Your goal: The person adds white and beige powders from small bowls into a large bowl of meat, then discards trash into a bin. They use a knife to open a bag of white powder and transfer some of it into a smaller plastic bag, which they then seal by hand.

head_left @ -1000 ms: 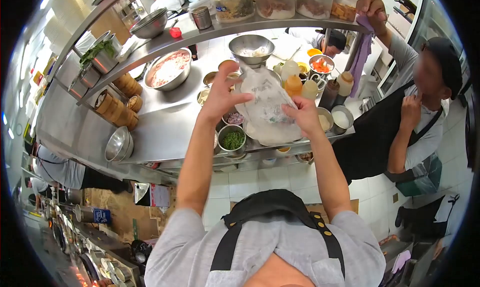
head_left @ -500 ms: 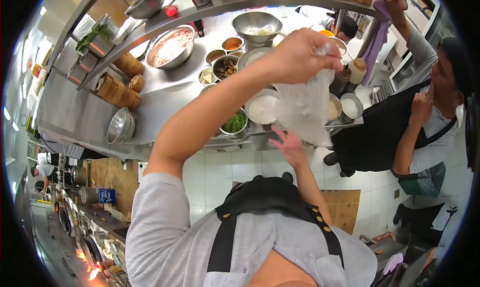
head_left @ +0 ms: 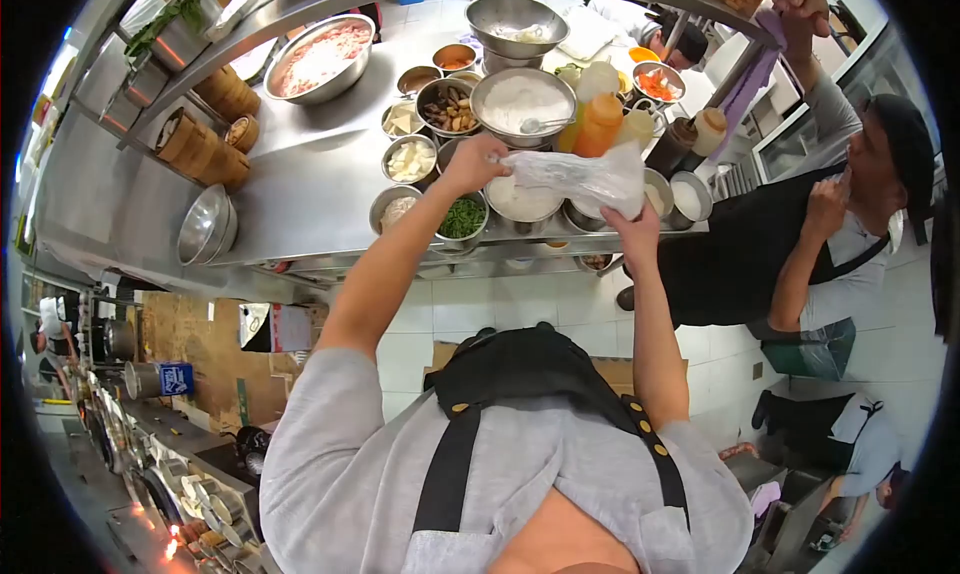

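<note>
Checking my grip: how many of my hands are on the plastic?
2: your left hand at the left end of the plastic, your right hand at its lower right edge.

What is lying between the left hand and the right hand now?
A plastic bag reaches from the left hand to the right hand, in the head view.

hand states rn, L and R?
Left hand: closed, pinching the bunched end of a clear plastic bag.
Right hand: holding the bag's other end; some fingers hidden.
</note>
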A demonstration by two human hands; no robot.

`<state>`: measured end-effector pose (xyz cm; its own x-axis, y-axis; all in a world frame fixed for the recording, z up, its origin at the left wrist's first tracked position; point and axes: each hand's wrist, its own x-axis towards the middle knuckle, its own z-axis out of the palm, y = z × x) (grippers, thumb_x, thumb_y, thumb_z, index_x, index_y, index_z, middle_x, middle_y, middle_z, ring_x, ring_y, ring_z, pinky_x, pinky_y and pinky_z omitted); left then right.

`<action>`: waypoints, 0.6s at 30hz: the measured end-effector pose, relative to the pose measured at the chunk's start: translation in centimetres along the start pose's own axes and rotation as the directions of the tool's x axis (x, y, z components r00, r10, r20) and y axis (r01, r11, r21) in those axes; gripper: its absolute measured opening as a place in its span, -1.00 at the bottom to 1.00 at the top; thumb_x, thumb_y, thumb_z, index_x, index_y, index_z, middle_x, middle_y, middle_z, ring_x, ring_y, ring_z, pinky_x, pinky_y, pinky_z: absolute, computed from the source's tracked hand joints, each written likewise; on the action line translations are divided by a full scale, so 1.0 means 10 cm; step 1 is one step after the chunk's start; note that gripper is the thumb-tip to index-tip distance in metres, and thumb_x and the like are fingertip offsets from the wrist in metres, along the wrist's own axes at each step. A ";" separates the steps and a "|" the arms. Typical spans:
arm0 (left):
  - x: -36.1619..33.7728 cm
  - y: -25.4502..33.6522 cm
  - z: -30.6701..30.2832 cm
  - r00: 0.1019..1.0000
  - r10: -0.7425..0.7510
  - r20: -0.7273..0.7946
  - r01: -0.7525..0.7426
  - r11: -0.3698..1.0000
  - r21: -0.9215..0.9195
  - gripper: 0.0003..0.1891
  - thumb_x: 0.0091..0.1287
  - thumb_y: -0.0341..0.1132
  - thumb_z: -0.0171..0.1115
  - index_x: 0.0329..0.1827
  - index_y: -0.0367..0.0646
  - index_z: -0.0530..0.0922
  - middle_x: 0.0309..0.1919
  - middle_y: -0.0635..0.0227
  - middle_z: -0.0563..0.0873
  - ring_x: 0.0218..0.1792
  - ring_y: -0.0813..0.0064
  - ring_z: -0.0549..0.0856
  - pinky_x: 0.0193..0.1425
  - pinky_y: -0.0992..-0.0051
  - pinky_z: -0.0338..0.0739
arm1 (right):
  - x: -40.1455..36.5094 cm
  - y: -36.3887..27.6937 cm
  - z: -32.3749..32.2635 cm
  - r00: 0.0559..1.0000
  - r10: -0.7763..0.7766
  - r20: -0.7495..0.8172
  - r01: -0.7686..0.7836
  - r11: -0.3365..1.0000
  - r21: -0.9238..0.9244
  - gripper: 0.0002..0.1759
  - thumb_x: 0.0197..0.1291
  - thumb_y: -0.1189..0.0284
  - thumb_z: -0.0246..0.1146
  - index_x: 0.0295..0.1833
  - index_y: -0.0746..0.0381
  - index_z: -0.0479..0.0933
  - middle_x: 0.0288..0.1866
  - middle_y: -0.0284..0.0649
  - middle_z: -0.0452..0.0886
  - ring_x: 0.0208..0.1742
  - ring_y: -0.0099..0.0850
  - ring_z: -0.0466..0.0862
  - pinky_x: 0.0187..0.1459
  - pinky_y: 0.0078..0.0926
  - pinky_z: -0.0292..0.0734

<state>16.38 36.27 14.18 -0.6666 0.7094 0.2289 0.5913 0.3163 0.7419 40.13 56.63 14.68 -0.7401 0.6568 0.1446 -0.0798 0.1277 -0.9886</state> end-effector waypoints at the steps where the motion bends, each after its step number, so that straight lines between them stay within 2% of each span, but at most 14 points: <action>1: -0.01 -0.12 0.07 0.999 -0.053 0.007 0.052 0.999 0.008 -0.62 -0.20 -0.32 0.52 -0.25 -0.14 0.63 -0.28 0.22 0.64 -0.22 0.25 0.61 -0.10 0.38 0.49 | 0.05 -0.06 0.01 1.000 -0.004 0.001 0.004 1.000 -0.013 -0.53 -0.04 0.55 0.39 0.04 0.32 0.46 -0.14 -0.28 0.60 -0.22 -0.54 0.58 -0.23 -0.57 0.50; 2: -0.04 -0.18 0.16 0.999 -0.048 0.001 0.048 0.999 -0.015 -0.62 -0.20 -0.32 0.52 -0.25 -0.14 0.63 -0.28 0.22 0.64 -0.22 0.25 0.61 -0.10 0.38 0.49 | 0.09 -0.15 0.03 0.999 0.017 0.034 -0.016 1.000 -0.022 -0.55 -0.01 0.53 0.37 0.04 0.33 0.45 -0.14 -0.27 0.59 -0.25 -0.55 0.58 -0.27 -0.59 0.50; 3: -0.07 -0.24 0.24 0.995 -0.059 -0.082 0.055 0.997 -0.055 -0.64 -0.19 -0.33 0.51 -0.28 -0.15 0.64 -0.28 0.19 0.65 -0.23 0.23 0.63 -0.12 0.36 0.50 | 0.14 -0.21 0.05 0.997 0.041 0.068 -0.040 0.999 -0.019 -0.57 0.02 0.50 0.35 0.04 0.33 0.45 -0.15 -0.26 0.59 -0.28 -0.56 0.58 -0.30 -0.61 0.51; 4: -0.10 -0.27 0.30 0.984 -0.074 -0.164 0.059 0.994 -0.093 -0.67 -0.18 -0.34 0.51 -0.30 -0.16 0.64 -0.28 0.17 0.66 -0.23 0.22 0.64 -0.14 0.34 0.51 | 0.20 -0.23 0.09 0.996 0.005 0.084 -0.001 0.999 -0.050 -0.64 0.10 0.47 0.29 0.02 0.31 0.45 -0.15 -0.27 0.59 -0.32 -0.57 0.57 -0.37 -0.62 0.51; 5: -0.12 -0.30 0.35 0.983 -0.073 -0.167 0.057 0.993 -0.099 -0.67 -0.18 -0.34 0.51 -0.30 -0.16 0.64 -0.28 0.17 0.66 -0.23 0.22 0.64 -0.14 0.34 0.51 | 0.24 -0.25 0.11 0.996 0.003 0.084 0.002 0.998 -0.057 -0.64 0.10 0.47 0.29 0.02 0.31 0.45 -0.15 -0.27 0.59 -0.32 -0.57 0.57 -0.37 -0.62 0.51; 7: -0.13 -0.32 0.41 0.966 -0.084 -0.243 0.069 0.995 -0.068 -0.69 -0.16 -0.38 0.49 -0.30 -0.15 0.65 -0.27 0.16 0.67 -0.24 0.21 0.64 -0.15 0.34 0.51 | 0.31 -0.34 0.15 0.993 0.026 0.116 -0.019 0.998 -0.061 -0.69 0.20 0.47 0.22 0.05 0.26 0.43 -0.08 -0.30 0.56 -0.16 -0.59 0.56 -0.31 -0.63 0.52; 8: -0.14 -0.32 0.42 0.966 -0.081 -0.246 0.065 0.995 -0.073 -0.69 -0.16 -0.38 0.49 -0.30 -0.15 0.65 -0.27 0.16 0.67 -0.24 0.21 0.64 -0.15 0.34 0.51 | 0.34 -0.34 0.16 0.993 0.022 0.115 -0.014 0.998 -0.066 -0.69 0.20 0.47 0.22 0.05 0.26 0.43 -0.08 -0.30 0.56 -0.16 -0.59 0.56 -0.31 -0.63 0.52; 10: -0.17 -0.29 0.42 0.968 -0.080 -0.237 0.063 0.995 -0.079 -0.75 -0.08 -0.33 0.46 -0.34 -0.19 0.65 -0.34 0.14 0.68 -0.28 0.18 0.65 -0.18 0.33 0.51 | 0.40 -0.36 0.20 0.993 -0.116 0.035 0.121 0.979 -0.163 -0.78 0.19 0.42 0.21 -0.07 0.25 0.50 -0.20 -0.26 0.59 -0.36 -0.56 0.58 -0.41 -0.61 0.51; 11: -0.17 -0.26 0.40 0.967 -0.080 -0.242 0.062 0.995 -0.082 -0.75 -0.08 -0.33 0.46 -0.34 -0.19 0.65 -0.34 0.14 0.68 -0.28 0.18 0.65 -0.18 0.33 0.51 | 0.44 -0.38 0.20 0.992 -0.120 0.038 0.124 0.978 -0.165 -0.78 0.19 0.42 0.21 -0.07 0.25 0.50 -0.20 -0.26 0.59 -0.36 -0.56 0.58 -0.41 -0.61 0.51; 13: -0.14 -0.21 0.34 0.963 -0.254 -0.091 0.257 0.966 0.018 -0.75 0.02 -0.23 0.39 -0.33 -0.22 0.66 -0.42 0.10 0.68 -0.32 0.27 0.67 -0.17 0.38 0.52 | 0.51 -0.44 0.19 0.996 -0.086 -0.019 0.066 0.869 -0.491 -0.84 0.16 0.43 0.25 -0.20 0.29 0.55 -0.30 -0.26 0.60 -0.39 -0.56 0.58 -0.41 -0.63 0.51; 14: -0.14 -0.19 0.32 0.963 -0.253 -0.093 0.255 0.967 0.017 -0.75 0.02 -0.23 0.39 -0.33 -0.22 0.66 -0.42 0.10 0.68 -0.32 0.27 0.67 -0.17 0.38 0.52 | 0.50 -0.45 0.20 0.996 -0.089 -0.019 0.068 0.868 -0.491 -0.84 0.16 0.43 0.25 -0.20 0.29 0.55 -0.30 -0.26 0.60 -0.39 -0.56 0.58 -0.41 -0.63 0.51; 16: -0.12 -0.19 0.33 0.943 -0.319 -0.089 0.312 0.946 -0.084 -0.76 0.04 -0.21 0.35 -0.41 -0.24 0.65 -0.49 0.07 0.66 -0.37 0.10 0.65 -0.20 0.29 0.52 | 0.46 -0.44 0.19 0.995 -0.031 -0.099 0.009 0.977 -0.214 -0.86 0.08 0.46 0.31 -0.31 0.33 0.58 -0.39 -0.29 0.61 -0.41 -0.54 0.57 -0.40 -0.58 0.50; 17: -0.09 -0.23 0.37 0.944 -0.317 -0.091 0.310 0.947 -0.087 -0.76 0.04 -0.21 0.35 -0.41 -0.24 0.65 -0.49 0.07 0.66 -0.37 0.10 0.65 -0.20 0.29 0.52 | 0.46 -0.38 0.15 0.994 -0.034 -0.099 0.012 0.976 -0.217 -0.86 0.08 0.46 0.31 -0.31 0.33 0.58 -0.39 -0.29 0.61 -0.41 -0.54 0.57 -0.40 -0.58 0.50; 18: -0.06 -0.27 0.41 0.941 -0.301 -0.153 0.294 0.953 -0.068 -0.78 0.04 -0.23 0.36 -0.37 -0.21 0.67 -0.47 0.07 0.67 -0.36 0.11 0.66 -0.20 0.31 0.52 | 0.45 -0.28 0.10 0.985 -0.146 -0.096 0.124 0.972 -0.202 -0.85 0.06 0.47 0.33 -0.30 0.33 0.58 -0.40 -0.29 0.61 -0.40 -0.53 0.57 -0.35 -0.57 0.50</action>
<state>17.09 37.58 9.45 -0.8751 0.4758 0.0886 0.3369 0.4675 0.8173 36.36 58.49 18.10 -0.6528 0.6996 0.2905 -0.0346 0.3556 -0.9340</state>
